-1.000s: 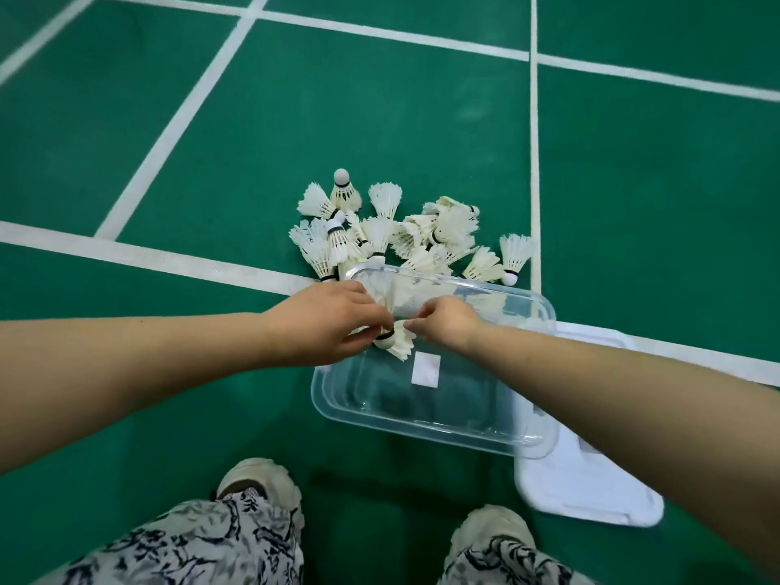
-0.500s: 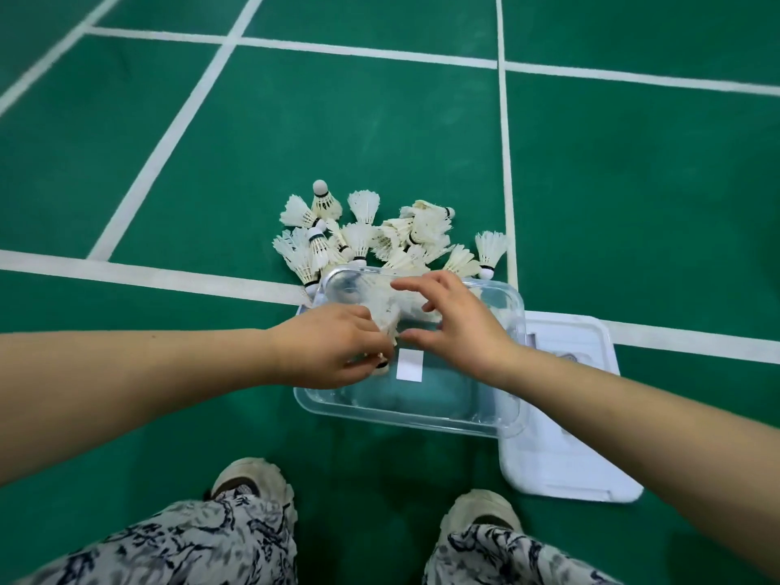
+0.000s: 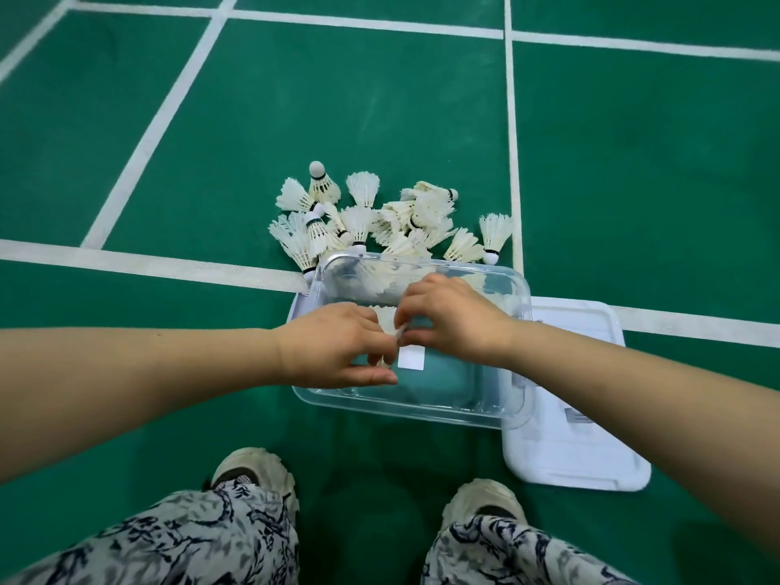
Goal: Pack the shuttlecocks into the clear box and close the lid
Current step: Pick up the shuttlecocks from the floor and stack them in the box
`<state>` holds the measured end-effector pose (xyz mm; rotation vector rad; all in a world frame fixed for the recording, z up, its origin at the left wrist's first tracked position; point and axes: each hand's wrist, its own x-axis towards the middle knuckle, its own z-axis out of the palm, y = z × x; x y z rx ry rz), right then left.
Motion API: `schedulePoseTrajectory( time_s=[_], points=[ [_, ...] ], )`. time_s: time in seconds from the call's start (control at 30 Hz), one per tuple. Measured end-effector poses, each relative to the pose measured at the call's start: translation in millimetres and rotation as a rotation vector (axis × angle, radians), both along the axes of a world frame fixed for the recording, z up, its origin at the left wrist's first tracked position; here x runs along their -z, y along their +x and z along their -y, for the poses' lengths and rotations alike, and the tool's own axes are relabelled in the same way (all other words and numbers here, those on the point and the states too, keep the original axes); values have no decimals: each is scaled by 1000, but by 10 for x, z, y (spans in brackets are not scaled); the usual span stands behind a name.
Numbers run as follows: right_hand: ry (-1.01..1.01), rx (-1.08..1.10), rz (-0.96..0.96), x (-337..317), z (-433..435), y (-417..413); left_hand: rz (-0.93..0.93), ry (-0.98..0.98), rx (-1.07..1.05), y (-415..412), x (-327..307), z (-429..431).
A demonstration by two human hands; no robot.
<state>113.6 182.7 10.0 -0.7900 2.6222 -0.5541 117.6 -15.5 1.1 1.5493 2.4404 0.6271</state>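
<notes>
A clear plastic box (image 3: pixel 426 409) sits open on the green court floor before my feet. Both hands are over its inside. My left hand (image 3: pixel 333 346) and my right hand (image 3: pixel 453 320) meet at the fingertips, pinching a white feather shuttlecock (image 3: pixel 386 323) between them; most of it is hidden by the fingers. A pile of several white shuttlecocks (image 3: pixel 380 221) lies on the floor just beyond the box's far rim. The white lid (image 3: pixel 578 437) lies flat on the floor to the right, partly under the box.
White court lines (image 3: pixel 147 261) cross the green floor around the pile and box. My two light shoes (image 3: pixel 253 470) and patterned trouser legs (image 3: pixel 177 542) are at the bottom, close to the box's near edge.
My right hand has come back from the far rim toward my left hand and its fingers have closed onto the shuttlecock. The left hand has stayed over the box.
</notes>
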Motion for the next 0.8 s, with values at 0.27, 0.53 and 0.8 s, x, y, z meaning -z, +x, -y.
schedulePoseTrajectory(
  time_s=[0.27,0.53,0.8],
  points=[
    [145,231,81,70,-140,71,-80,-48,-74,-11,-45,138],
    [108,540,322,426,-122,-32,-59,-85,-103,-41,17,193],
    [25,680,454,741,-9,-234,-128,-84,-106,-504,-81,-27]
  ],
)
